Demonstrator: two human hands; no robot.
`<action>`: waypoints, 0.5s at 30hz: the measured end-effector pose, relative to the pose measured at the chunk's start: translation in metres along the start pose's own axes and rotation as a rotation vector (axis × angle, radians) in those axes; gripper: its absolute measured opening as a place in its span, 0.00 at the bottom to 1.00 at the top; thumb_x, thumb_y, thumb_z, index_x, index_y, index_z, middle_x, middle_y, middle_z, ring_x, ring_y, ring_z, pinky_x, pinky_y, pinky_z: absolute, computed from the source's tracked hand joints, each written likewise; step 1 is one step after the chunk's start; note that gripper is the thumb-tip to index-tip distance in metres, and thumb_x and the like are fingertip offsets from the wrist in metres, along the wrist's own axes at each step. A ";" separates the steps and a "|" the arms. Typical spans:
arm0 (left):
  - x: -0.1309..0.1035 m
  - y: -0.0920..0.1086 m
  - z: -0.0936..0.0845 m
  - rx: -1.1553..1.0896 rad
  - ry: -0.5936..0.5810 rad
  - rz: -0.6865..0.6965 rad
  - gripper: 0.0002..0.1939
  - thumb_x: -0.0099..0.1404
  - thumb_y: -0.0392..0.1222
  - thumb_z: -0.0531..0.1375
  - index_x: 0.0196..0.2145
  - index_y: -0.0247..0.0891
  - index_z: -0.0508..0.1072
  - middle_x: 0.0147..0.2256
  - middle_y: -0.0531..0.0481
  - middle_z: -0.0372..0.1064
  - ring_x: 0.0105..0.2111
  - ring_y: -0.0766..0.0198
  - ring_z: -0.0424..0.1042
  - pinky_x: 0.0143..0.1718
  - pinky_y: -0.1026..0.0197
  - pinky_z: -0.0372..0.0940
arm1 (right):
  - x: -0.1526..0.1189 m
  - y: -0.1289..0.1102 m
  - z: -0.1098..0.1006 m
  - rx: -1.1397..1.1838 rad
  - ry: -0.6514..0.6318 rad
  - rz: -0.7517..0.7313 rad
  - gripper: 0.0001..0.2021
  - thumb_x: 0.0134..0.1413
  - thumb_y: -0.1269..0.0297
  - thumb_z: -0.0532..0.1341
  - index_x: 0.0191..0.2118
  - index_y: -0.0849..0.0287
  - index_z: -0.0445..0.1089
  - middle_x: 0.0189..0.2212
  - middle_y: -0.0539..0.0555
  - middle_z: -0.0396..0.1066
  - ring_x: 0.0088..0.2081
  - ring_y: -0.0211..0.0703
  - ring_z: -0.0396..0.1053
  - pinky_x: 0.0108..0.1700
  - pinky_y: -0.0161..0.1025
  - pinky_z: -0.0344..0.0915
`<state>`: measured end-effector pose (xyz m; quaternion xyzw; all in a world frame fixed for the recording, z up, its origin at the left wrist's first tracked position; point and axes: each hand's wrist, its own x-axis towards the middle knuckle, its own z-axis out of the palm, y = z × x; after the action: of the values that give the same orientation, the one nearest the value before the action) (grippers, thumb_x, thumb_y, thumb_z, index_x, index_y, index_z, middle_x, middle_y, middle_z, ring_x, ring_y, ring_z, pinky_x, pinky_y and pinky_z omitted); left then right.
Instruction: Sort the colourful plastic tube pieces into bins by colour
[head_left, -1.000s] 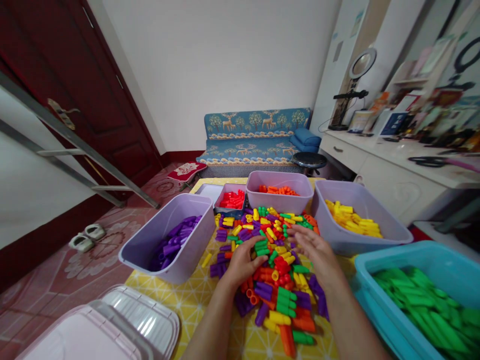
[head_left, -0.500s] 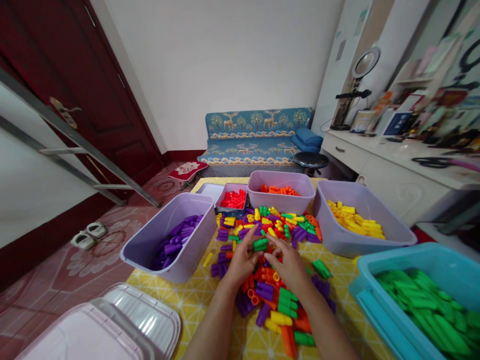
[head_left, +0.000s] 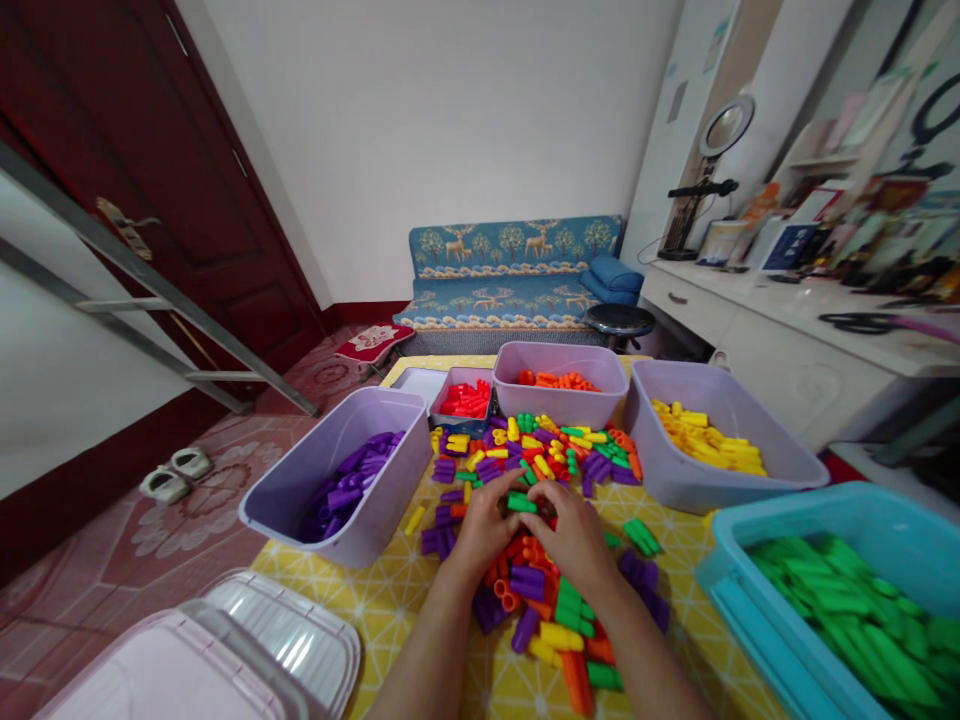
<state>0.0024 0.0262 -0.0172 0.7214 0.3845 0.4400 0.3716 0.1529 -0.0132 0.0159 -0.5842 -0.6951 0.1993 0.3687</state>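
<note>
Over the middle of a pile of coloured plastic building blocks, a green building block (head_left: 522, 503) sits between my two hands. My left hand (head_left: 482, 522) curls its fingers and thumb round the block's left side. From the right, my right hand (head_left: 571, 530) closes in with bent fingers, its thumb and fingertips at the block. Beneath my wrists lie joined tubular pieces, among them a purple block (head_left: 529, 582), a yellow block (head_left: 561, 637) and an orange block (head_left: 577, 682). A separate green block (head_left: 641, 537) rests right of my right hand.
A lilac bin (head_left: 409, 480) of purple blocks stands left. Behind the pile are a small box (head_left: 444, 418) of red blocks and a lilac bin (head_left: 559, 405) of orange ones. On the right are a bin (head_left: 675, 490) of yellow blocks and a turquoise bin (head_left: 739, 525) of green ones. Lids (head_left: 300, 640) lie front left.
My fingers have curled in from a more stretched pose and closed round the green block. Both hands are lower and more rounded. The bins and the surrounding pile look the same.
</note>
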 end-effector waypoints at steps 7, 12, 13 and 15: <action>0.000 0.004 0.000 0.105 -0.015 0.012 0.31 0.54 0.47 0.67 0.55 0.39 0.67 0.48 0.44 0.72 0.45 0.56 0.72 0.48 0.55 0.66 | 0.002 0.017 -0.006 0.168 0.118 0.057 0.13 0.54 0.64 0.56 0.44 0.56 0.71 0.41 0.56 0.75 0.43 0.48 0.72 0.46 0.44 0.66; 0.000 0.017 -0.002 0.251 -0.111 0.083 0.27 0.54 0.52 0.66 0.51 0.43 0.72 0.49 0.45 0.70 0.47 0.55 0.70 0.49 0.55 0.64 | 0.002 0.022 -0.020 0.440 0.225 0.223 0.14 0.51 0.58 0.60 0.42 0.58 0.70 0.33 0.54 0.76 0.33 0.47 0.74 0.38 0.43 0.69; 0.000 0.020 -0.003 0.297 -0.134 0.096 0.27 0.54 0.53 0.66 0.51 0.44 0.72 0.51 0.45 0.69 0.49 0.53 0.68 0.51 0.54 0.63 | 0.002 0.019 -0.024 0.528 0.277 0.250 0.15 0.50 0.57 0.61 0.42 0.58 0.69 0.32 0.54 0.76 0.32 0.46 0.74 0.37 0.42 0.70; -0.001 0.025 -0.004 0.394 -0.168 0.099 0.28 0.54 0.55 0.65 0.52 0.47 0.71 0.56 0.45 0.65 0.52 0.50 0.66 0.53 0.49 0.60 | 0.001 0.009 -0.032 0.696 0.454 0.279 0.16 0.49 0.56 0.62 0.42 0.58 0.67 0.31 0.54 0.75 0.31 0.44 0.74 0.37 0.41 0.70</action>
<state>0.0042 0.0157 0.0055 0.8322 0.3949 0.3126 0.2322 0.1826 -0.0149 0.0303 -0.5425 -0.4021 0.3360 0.6566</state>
